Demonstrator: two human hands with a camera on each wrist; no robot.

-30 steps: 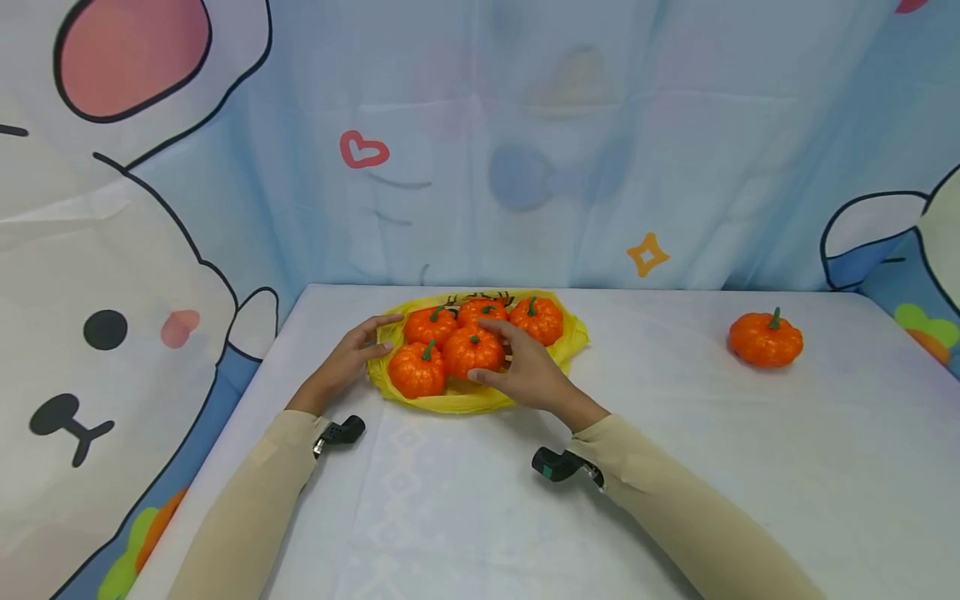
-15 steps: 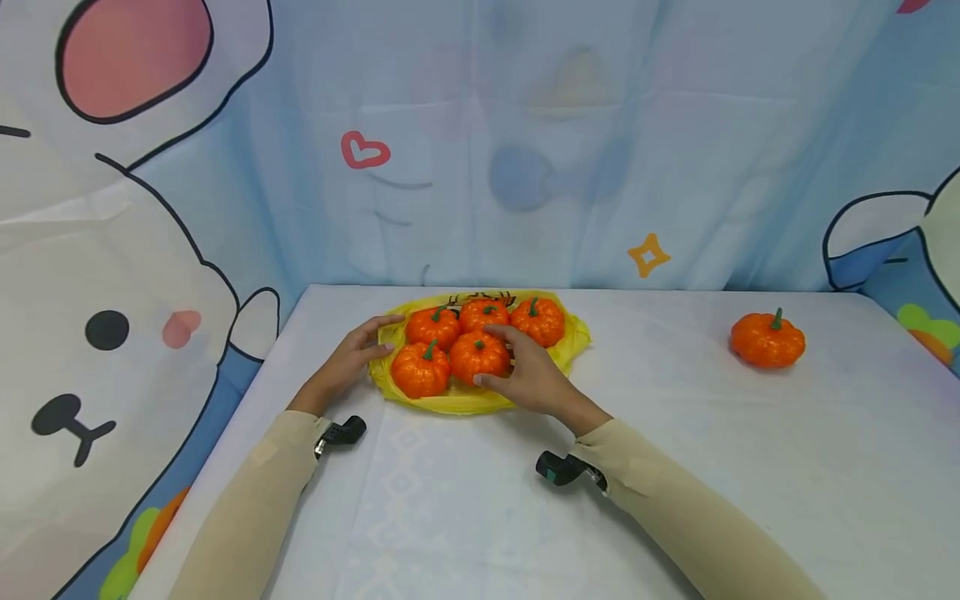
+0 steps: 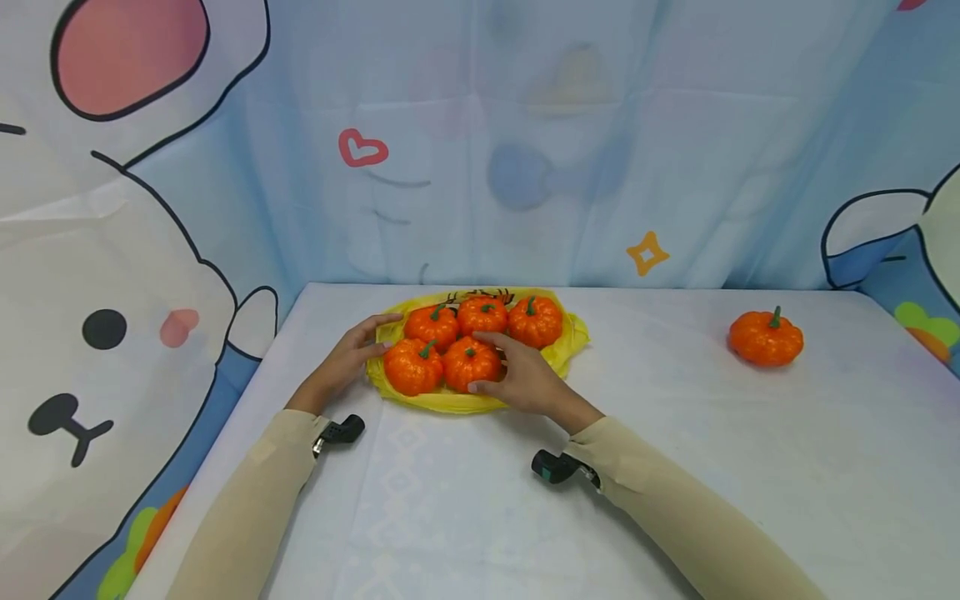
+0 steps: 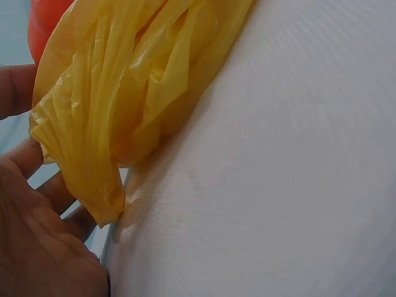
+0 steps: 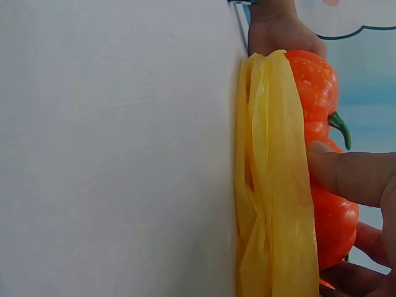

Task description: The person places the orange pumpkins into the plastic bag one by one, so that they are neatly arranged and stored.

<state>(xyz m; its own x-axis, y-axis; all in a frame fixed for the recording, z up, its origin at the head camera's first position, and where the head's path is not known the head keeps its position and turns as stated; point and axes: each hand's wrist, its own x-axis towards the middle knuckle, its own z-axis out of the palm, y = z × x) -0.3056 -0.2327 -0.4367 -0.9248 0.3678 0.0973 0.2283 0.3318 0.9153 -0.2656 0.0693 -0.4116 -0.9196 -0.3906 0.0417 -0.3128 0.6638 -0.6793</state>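
Note:
Several orange toy pumpkins with green stems sit close together in a yellow plastic bag (image 3: 442, 402) whose rim is spread open, at the back of the table. My right hand (image 3: 528, 379) grips the front middle pumpkin (image 3: 469, 363), thumb on its near side and fingers behind it. At the bag's left edge my left hand (image 3: 343, 360) touches the plastic with loosely spread fingers; in the left wrist view some fingers are hidden behind the crumpled bag. The front left pumpkin (image 3: 412, 368) lies just beside that thumb.
One more pumpkin (image 3: 766, 338) stands alone on the white-covered table (image 3: 675, 467) at the right. A blue cartoon-printed curtain (image 3: 555, 167) hangs behind the table's back edge. Each wrist wears a small black camera (image 3: 553, 467).
The front middle pumpkin has come down lower in the bag, with my right hand following it. The front left pumpkin has shifted slightly left. My left hand has stayed at the bag's edge.

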